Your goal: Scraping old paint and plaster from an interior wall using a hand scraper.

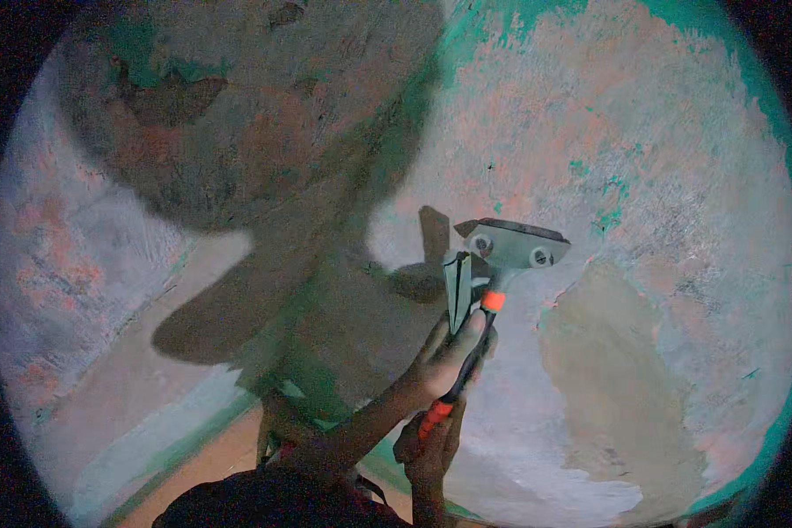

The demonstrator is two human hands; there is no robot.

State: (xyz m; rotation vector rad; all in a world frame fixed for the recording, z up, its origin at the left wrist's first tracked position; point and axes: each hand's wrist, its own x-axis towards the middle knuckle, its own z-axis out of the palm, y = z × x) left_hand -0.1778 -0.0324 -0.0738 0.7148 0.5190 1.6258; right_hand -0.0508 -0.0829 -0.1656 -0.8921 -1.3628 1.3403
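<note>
A long-handled wall scraper (515,251) extends up and right before the painted wall, its broad metal head fixed with two screws and its handle black with orange bands. Low on that handle, my right hand (435,435) is wrapped around the end. Higher up, my left hand (459,353) holds a smaller metal-bladed tool (459,290) close beside the scraper's neck; its exact kind is unclear. The left fingers are also against the scraper handle, though their grip is partly hidden. Whether the scraper's blade touches the wall cannot be told.
The wall (607,165) has patchy grey, pinkish and green paint, with a smooth beige patch (614,376) at right. Shadows of my body and arms cover its left and middle. A green-edged pale band (165,422) borders an orange-tan surface (204,455) at lower left.
</note>
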